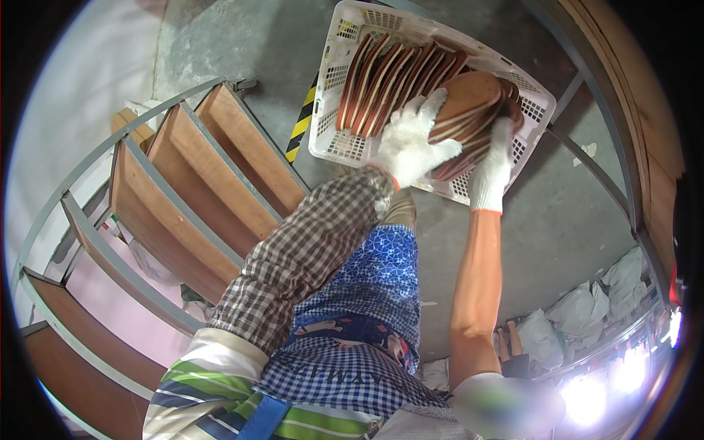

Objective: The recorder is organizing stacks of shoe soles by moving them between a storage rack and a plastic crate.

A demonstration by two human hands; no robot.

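Observation:
A white perforated plastic basket [339,152] on the floor holds a row of thin brown, cream-edged shoe soles [392,81] standing on edge. At its right side is a stack of brown soles [471,97], tilted, with one broad rounded face turned up. My right hand [493,163], in a white knit glove, grips the stack's right side; its fingertips are partly hidden behind the soles. My left hand [414,139], gloved the same way, lies against the stack's left edge with thumb and fingers spread. It is also close to the standing row.
To my left stands a metal-framed rack with slanted brown wooden boards [176,198]. Yellow-and-black striped tape [299,128] marks the floor beside the basket. A metal frame with a wooden edge [620,95] rises at the right. Pale sacks [576,308] lie at the lower right, near another person's legs.

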